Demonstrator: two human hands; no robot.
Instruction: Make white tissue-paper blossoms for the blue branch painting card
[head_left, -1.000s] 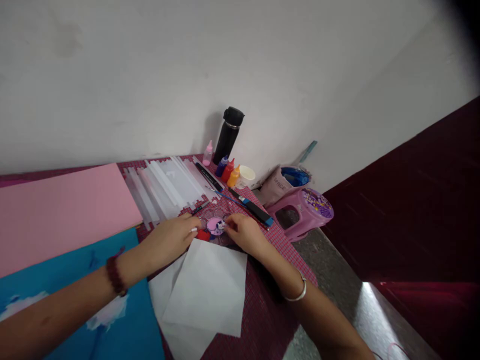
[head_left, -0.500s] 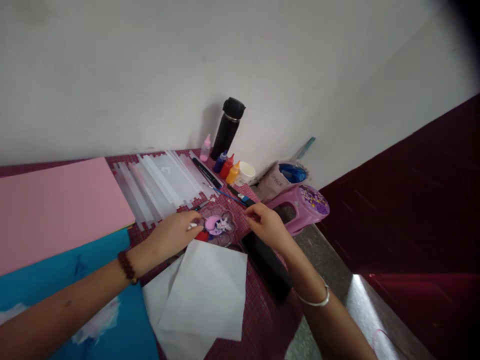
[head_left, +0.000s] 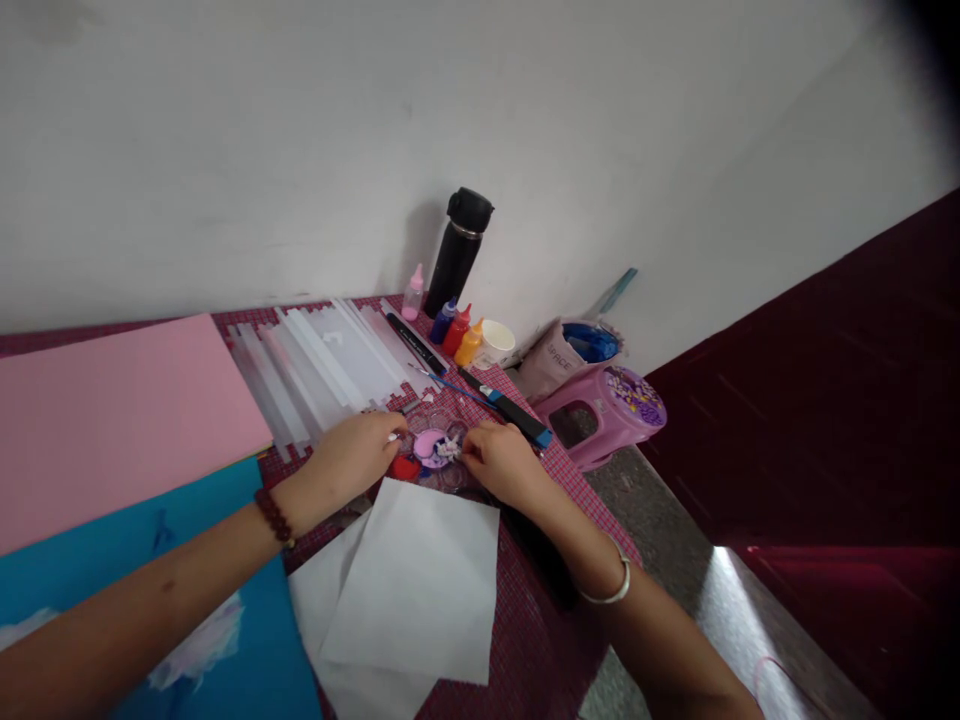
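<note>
A clear flower-shaped paint palette (head_left: 455,478) lies on the table, with lilac paint in its middle and red paint in one well. My left hand (head_left: 356,455) is at the palette's left edge, fingers closed; a bit of white shows at the fingertips, too small to name. My right hand (head_left: 506,462) reaches in from the right, its fingers pinched on a crumpled white wad (head_left: 449,449) that sits on the lilac paint. Whether the wad is paper or tissue I cannot tell. Just in front of the palette lie white paper sheets (head_left: 416,580).
Behind are plastic strips (head_left: 330,355), a black marker (head_left: 416,343), a paintbrush (head_left: 457,385), a utility knife (head_left: 517,413), paint bottles (head_left: 456,330), a paper cup (head_left: 496,340) and a black flask (head_left: 459,250). A phone-like black slab (head_left: 551,560) lies under my right forearm. Blue painted board (head_left: 247,640) lies left.
My right hand has moved left and down to the palette and now pinches the white wad. The utility knife it was over shows fully. My left hand has shifted slightly.
</note>
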